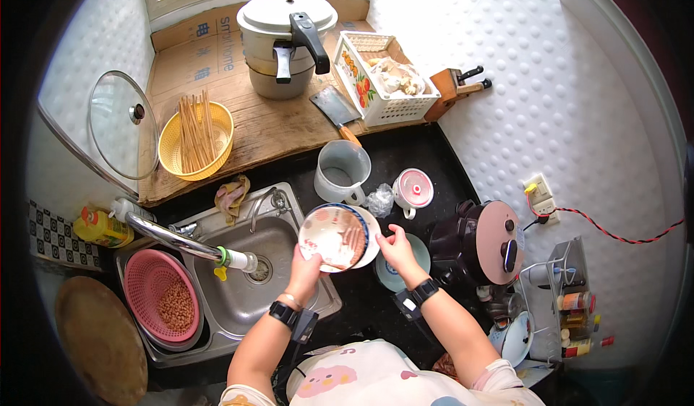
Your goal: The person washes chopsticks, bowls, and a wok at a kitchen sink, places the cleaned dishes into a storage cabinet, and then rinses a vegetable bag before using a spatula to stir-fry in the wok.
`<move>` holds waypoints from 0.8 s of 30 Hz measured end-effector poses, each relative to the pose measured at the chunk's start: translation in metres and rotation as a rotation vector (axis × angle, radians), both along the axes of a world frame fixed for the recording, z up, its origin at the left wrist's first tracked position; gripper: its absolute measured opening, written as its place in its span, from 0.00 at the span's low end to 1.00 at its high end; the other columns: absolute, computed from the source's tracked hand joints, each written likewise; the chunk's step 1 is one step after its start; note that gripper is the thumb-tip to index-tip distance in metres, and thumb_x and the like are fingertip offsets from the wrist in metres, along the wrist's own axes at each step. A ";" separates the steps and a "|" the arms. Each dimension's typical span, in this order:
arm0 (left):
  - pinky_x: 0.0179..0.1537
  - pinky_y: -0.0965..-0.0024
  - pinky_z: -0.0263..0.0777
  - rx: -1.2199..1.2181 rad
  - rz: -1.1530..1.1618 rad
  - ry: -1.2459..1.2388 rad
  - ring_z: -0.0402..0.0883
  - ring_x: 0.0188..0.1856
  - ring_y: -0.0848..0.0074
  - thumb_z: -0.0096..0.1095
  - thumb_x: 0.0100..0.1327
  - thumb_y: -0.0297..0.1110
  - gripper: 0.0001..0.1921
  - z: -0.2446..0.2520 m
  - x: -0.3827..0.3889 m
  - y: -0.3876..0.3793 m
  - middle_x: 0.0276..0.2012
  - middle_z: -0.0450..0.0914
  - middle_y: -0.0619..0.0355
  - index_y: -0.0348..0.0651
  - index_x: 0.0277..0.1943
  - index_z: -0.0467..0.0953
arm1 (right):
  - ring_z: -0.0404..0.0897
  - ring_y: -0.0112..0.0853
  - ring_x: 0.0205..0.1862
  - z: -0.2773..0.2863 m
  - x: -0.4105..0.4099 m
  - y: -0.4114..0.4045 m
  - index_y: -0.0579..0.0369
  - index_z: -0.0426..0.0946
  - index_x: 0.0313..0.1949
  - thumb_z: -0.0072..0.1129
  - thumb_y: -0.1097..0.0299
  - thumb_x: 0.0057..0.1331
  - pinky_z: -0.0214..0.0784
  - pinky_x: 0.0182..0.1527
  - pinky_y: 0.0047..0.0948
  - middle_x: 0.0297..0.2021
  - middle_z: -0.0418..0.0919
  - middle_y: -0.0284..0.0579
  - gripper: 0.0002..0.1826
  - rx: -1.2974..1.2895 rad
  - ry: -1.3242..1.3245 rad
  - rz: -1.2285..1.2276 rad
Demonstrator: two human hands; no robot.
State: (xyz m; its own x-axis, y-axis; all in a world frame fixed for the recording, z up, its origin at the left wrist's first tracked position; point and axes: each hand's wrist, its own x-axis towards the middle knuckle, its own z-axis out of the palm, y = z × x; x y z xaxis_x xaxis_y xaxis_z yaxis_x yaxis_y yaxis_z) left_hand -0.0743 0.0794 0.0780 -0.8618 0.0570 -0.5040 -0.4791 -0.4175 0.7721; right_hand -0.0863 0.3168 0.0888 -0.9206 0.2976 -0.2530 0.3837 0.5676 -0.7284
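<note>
My left hand [307, 269] grips the near rim of a patterned ceramic bowl [320, 235], tilted over the counter beside the sink's right edge. Another white dish [372, 243] shows behind it, at the right. My right hand [400, 247] is at that dish's right edge, thumb and fingers close to the rim; whether they press on it is hard to tell. Beneath my right hand, a pale blue-green bowl [420, 254] rests on the black counter. Behind the held bowls stand a translucent plastic jug [327, 181], a crumpled clear plastic bag [380, 200] and a lidded white cup [413, 188].
At the left, the steel sink [244, 292] has a curved faucet [179, 240] and a pink colander [135, 292] of beans or nuts. A cleaver [331, 105] lies behind the jug. An electric pressure cooker [461, 238] stands right, a pressure cooker [282, 80] at the back.
</note>
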 end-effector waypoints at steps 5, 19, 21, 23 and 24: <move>0.29 0.69 0.82 -0.096 0.127 0.023 0.84 0.39 0.70 0.48 0.57 0.23 0.25 -0.001 0.015 -0.038 0.47 0.77 0.52 0.40 0.60 0.61 | 0.81 0.34 0.34 -0.045 0.004 0.001 0.65 0.73 0.48 0.68 0.54 0.55 0.73 0.37 0.30 0.34 0.82 0.48 0.30 0.113 -0.112 0.000; 0.25 0.72 0.79 -0.145 0.214 -0.010 0.84 0.38 0.71 0.48 0.57 0.23 0.25 -0.004 0.020 -0.050 0.46 0.77 0.53 0.42 0.60 0.60 | 0.80 0.37 0.27 0.025 0.020 0.031 0.63 0.74 0.31 0.56 0.71 0.56 0.72 0.32 0.34 0.24 0.79 0.52 0.07 0.222 0.310 -0.048; 0.27 0.70 0.80 -0.137 0.136 0.032 0.83 0.39 0.69 0.47 0.58 0.23 0.25 -0.001 0.012 -0.034 0.49 0.75 0.52 0.41 0.60 0.59 | 0.78 0.31 0.26 0.039 0.032 0.051 0.63 0.74 0.30 0.56 0.71 0.56 0.70 0.31 0.31 0.23 0.78 0.48 0.07 0.191 0.278 -0.100; 0.28 0.70 0.80 -0.175 0.076 0.037 0.83 0.39 0.70 0.46 0.59 0.23 0.25 0.003 0.003 -0.012 0.49 0.75 0.51 0.41 0.61 0.59 | 0.78 0.38 0.25 0.049 0.043 0.064 0.63 0.73 0.29 0.55 0.70 0.55 0.70 0.32 0.35 0.23 0.77 0.54 0.08 0.178 0.249 -0.148; 0.27 0.71 0.80 -0.193 0.003 0.078 0.83 0.38 0.70 0.46 0.59 0.23 0.25 0.000 -0.004 -0.001 0.49 0.76 0.51 0.40 0.61 0.59 | 0.78 0.38 0.25 0.048 0.051 0.072 0.63 0.73 0.29 0.55 0.70 0.55 0.70 0.32 0.35 0.23 0.77 0.54 0.08 0.190 0.240 -0.176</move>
